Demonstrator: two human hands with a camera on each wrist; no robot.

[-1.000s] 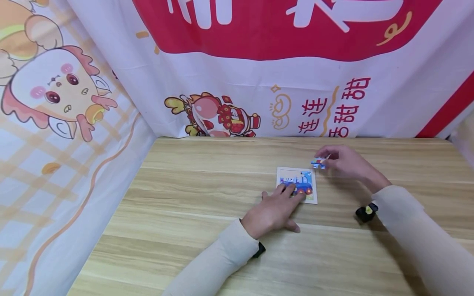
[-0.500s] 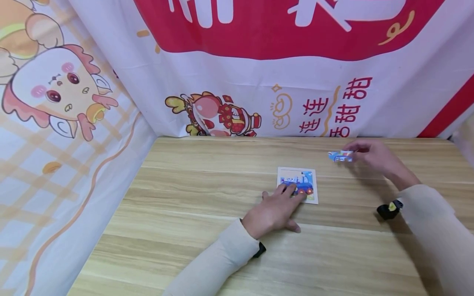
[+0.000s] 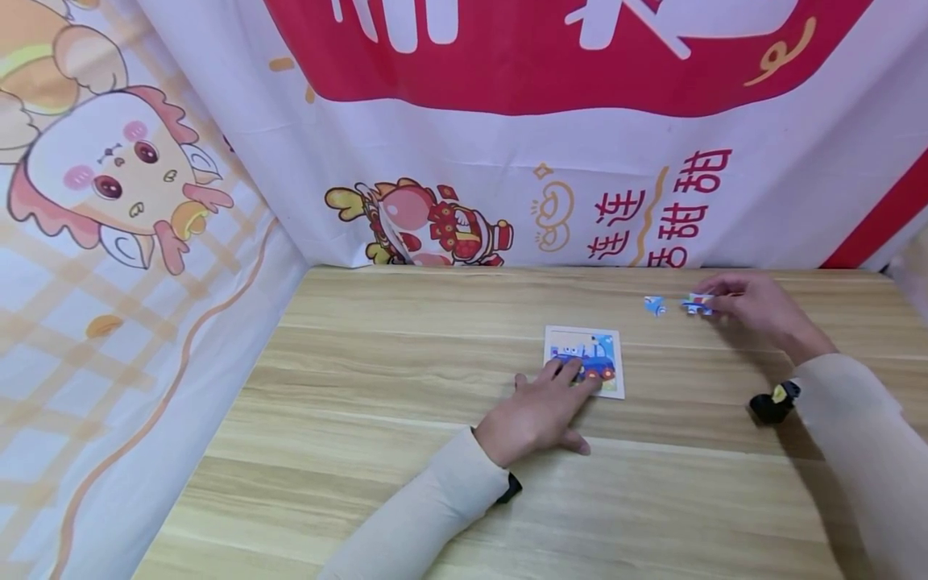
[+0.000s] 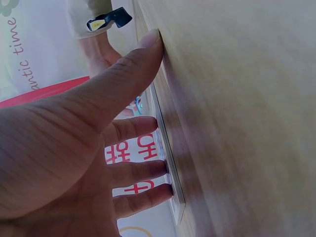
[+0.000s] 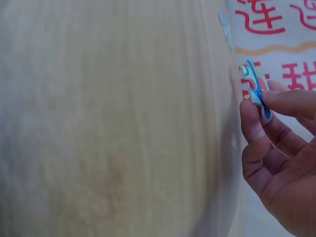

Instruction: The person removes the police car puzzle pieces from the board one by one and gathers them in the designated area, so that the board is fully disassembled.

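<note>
A small white-framed jigsaw puzzle (image 3: 611,346) with a blue vehicle picture lies flat on the wooden table. My left hand (image 3: 540,415) rests on its lower left part, fingers extended and covering some of the picture; the left wrist view has those fingertips (image 4: 165,168) on the board's surface. Off to the right, my right hand (image 3: 761,310) pinches a colourful puzzle piece (image 5: 256,91) between thumb and fingers, close over the table. Just left of that held piece, a light-blue puzzle piece (image 3: 655,305) lies on the table.
The wooden table (image 3: 377,354) reaches back to a printed white and red cloth (image 3: 449,153). Another printed cloth (image 3: 145,322) hangs along the left side. A black wrist camera (image 3: 772,404) sits below the right cuff.
My right hand has moved right and slightly back from beside the puzzle. The light-blue piece now lies apart from the piece in my fingers. My left hand stays put.
</note>
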